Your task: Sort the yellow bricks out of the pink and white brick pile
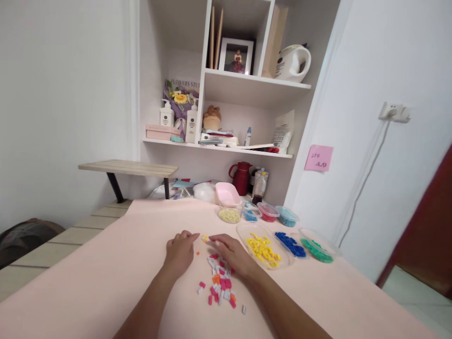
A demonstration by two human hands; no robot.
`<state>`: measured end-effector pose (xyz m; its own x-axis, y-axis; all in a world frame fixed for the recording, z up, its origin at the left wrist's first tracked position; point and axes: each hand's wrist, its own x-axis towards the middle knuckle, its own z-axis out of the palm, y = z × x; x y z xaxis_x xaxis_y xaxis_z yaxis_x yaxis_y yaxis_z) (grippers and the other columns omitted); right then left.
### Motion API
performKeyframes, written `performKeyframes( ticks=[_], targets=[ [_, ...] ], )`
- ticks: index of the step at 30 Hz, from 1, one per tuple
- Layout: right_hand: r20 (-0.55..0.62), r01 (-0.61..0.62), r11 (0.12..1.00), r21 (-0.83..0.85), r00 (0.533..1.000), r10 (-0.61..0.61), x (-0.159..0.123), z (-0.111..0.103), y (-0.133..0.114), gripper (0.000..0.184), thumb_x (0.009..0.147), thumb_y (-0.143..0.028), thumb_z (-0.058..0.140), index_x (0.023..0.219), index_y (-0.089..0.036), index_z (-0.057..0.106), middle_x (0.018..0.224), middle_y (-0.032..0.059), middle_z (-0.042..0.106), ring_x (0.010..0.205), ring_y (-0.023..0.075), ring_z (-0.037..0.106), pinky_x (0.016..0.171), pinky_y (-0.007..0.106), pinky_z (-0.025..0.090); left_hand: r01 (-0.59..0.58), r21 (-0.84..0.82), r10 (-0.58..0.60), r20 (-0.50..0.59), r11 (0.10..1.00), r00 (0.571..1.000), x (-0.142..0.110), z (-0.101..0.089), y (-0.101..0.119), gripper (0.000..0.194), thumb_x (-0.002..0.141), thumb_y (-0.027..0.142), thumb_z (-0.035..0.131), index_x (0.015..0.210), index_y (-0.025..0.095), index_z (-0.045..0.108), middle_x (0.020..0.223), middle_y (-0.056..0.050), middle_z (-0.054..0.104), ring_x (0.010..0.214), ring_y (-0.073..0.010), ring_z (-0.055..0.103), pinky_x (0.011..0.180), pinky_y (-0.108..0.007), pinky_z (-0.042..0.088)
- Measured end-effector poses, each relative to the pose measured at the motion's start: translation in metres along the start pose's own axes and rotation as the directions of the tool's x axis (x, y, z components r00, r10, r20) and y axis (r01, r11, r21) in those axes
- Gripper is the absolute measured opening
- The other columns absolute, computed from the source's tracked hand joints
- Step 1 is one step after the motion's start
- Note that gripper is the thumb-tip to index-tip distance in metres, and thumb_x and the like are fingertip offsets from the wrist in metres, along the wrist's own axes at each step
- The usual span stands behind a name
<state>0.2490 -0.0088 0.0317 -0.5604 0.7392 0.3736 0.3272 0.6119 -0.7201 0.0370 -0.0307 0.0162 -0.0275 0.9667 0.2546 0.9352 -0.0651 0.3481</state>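
A small cluster of yellow and white pieces (205, 238) lies on the pink tabletop between my two hands. My left hand (179, 253) is at its left, index finger stretched toward it and the other fingers bent; nothing shows in its grip. From the other side my right hand (231, 253) reaches in with long, straight fingers, palm down and apparently holding nothing. Beneath and beside that hand spreads a loose pile of pink, white and orange small plastic pieces (222, 283). One tiny orange bit (198, 253) sits close to my left hand.
To the right stand a clear tray of yellow pieces (263, 249), blue pieces (290, 244) and a tub of green pieces (319, 252). Behind are small tubs, a pink tray (228, 194) and a red jug (241, 178). A wooden ledge (129, 167) juts out at left.
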Motion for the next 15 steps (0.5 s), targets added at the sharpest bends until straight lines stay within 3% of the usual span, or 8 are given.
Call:
performKeyframes(
  ticks=[6,10,12,15],
  targets=[
    [-0.188,-0.094,0.995,0.02,0.977,0.096,0.005,0.009,0.017,0.04,0.095,-0.038,0.044,0.129,-0.022,0.058,0.128,0.0099,0.06,0.12,0.0226,0.055,0.106,0.04,0.04,-0.037,0.022,0.035,0.075,0.999,0.997,-0.001,-0.001,0.006,0.066,0.085,0.006,0.039,0.143,0.038,0.041,0.142,-0.002,0.051,0.128,-0.0245,0.042,0.104,-0.045,0.029],
    [-0.227,-0.129,0.989,0.069,0.964,0.141,0.007,0.009,0.019,0.042,0.095,-0.039,0.045,0.13,-0.021,0.058,0.128,0.0106,0.06,0.12,0.0234,0.055,0.106,0.041,0.04,-0.009,0.034,0.005,0.119,0.999,0.993,0.008,-0.006,0.007,0.044,0.093,0.028,0.05,0.137,0.028,0.048,0.141,-0.008,0.049,0.125,-0.0272,0.047,0.104,-0.052,0.035],
    [-0.231,-0.137,0.986,0.099,0.96,0.156,0.007,0.007,0.017,0.042,0.095,-0.04,0.045,0.13,-0.021,0.058,0.127,0.0106,0.061,0.119,0.0236,0.055,0.106,0.041,0.04,-0.011,0.037,0.006,0.141,0.999,0.99,0.013,-0.009,0.007,0.044,0.091,0.038,0.056,0.132,0.024,0.05,0.139,-0.009,0.05,0.122,-0.0269,0.05,0.102,-0.053,0.039],
    [-0.234,-0.139,0.982,0.13,0.958,0.166,0.006,0.005,0.013,0.042,0.094,-0.042,0.045,0.127,-0.02,0.06,0.128,0.0103,0.061,0.121,0.0236,0.054,0.108,0.04,0.038,-0.026,0.036,0.02,0.167,0.999,0.986,0.019,-0.012,0.01,0.041,0.09,0.032,0.058,0.13,0.024,0.053,0.133,-0.008,0.054,0.12,-0.0271,0.052,0.101,-0.054,0.04]
  ],
)
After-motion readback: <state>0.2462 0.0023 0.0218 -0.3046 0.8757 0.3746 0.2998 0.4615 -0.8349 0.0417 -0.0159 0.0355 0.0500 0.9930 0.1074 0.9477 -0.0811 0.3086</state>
